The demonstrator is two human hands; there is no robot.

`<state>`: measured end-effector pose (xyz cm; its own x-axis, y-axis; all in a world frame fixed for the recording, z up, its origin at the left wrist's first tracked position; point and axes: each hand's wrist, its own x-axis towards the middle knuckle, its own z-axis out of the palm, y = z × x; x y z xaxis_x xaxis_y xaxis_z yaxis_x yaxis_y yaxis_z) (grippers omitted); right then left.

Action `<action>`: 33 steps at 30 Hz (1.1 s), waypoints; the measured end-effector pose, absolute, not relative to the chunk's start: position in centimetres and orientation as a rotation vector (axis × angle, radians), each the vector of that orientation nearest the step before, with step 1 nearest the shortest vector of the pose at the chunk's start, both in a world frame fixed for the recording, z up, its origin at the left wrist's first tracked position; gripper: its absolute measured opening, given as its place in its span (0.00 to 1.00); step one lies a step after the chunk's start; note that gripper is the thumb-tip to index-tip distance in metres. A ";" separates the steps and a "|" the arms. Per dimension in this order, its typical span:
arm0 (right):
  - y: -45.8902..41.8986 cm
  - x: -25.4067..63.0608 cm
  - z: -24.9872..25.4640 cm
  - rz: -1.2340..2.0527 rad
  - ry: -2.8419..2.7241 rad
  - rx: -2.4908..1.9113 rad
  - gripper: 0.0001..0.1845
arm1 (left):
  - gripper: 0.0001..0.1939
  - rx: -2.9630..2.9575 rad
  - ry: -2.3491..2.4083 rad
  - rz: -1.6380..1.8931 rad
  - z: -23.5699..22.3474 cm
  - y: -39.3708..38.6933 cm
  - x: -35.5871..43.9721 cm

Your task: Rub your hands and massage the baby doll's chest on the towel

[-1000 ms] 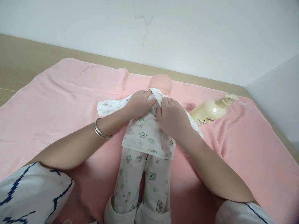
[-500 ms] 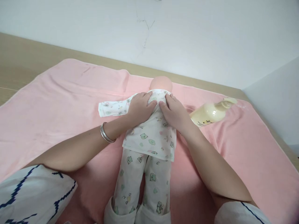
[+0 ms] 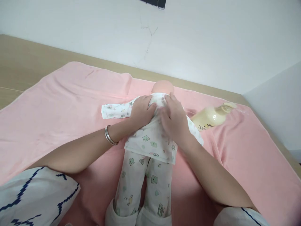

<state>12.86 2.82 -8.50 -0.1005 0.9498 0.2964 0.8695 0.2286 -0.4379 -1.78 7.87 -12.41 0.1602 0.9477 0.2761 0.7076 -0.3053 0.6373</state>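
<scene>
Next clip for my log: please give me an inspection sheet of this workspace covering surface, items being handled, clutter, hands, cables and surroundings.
Surface: creased pink blanket over a wood-toned surface.
Items handled: doll, head at the far end, in a printed top and matching trousers; one sleeve stretches out to the left.
Clutter: yellowish bottle on the blanket to the right, partly behind the other sleeve.
Hands: left hand and right hand both on the top's upper part, the right one blurred; whether either grips fabric cannot be told. Bangles on the left wrist.
Cables: nothing seen.
Surroundings: white wall with crack-like lines, and a dark item cut off by the upper edge.
</scene>
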 end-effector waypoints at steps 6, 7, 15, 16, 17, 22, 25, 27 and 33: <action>2.1 12.8 -8.6 0.066 -1.913 -1.585 0.30 | 0.21 2.071 1.579 0.942 -12.4 7.8 -1.8; 2.4 12.7 -9.1 0.106 -1.946 -1.595 0.29 | 0.21 2.080 1.573 0.940 -12.4 7.9 -1.8; 1.9 12.8 -8.3 0.071 -1.936 -1.543 0.30 | 0.24 2.085 1.583 0.935 -12.7 8.1 -1.8; 1.7 12.8 -8.2 0.062 -1.914 -1.561 0.31 | 0.25 2.077 1.590 0.942 -12.8 8.1 -1.8; 1.7 12.6 -8.3 0.082 -1.905 -1.593 0.32 | 0.25 2.071 1.594 0.949 -12.8 8.1 -1.8; 2.5 12.0 -9.5 0.335 -2.012 -1.769 0.33 | 0.27 2.076 1.597 0.922 -12.6 8.0 -1.8; 2.6 12.5 -8.9 0.333 -1.959 -1.694 0.32 | 0.27 2.071 1.588 0.915 -12.4 8.0 -1.8; 2.5 13.0 -8.3 0.268 -1.891 -1.635 0.33 | 0.27 2.068 1.584 0.921 -12.5 7.9 -1.8; 3.0 12.5 -9.0 0.302 -1.978 -1.741 0.35 | 0.27 2.167 1.534 0.881 -12.5 8.5 -2.4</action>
<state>12.53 3.00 -8.99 -0.0716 0.9752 0.2096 0.8683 0.1643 -0.4681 -2.36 8.53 -12.53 0.2234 0.9309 0.2889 0.7185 -0.3575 0.5966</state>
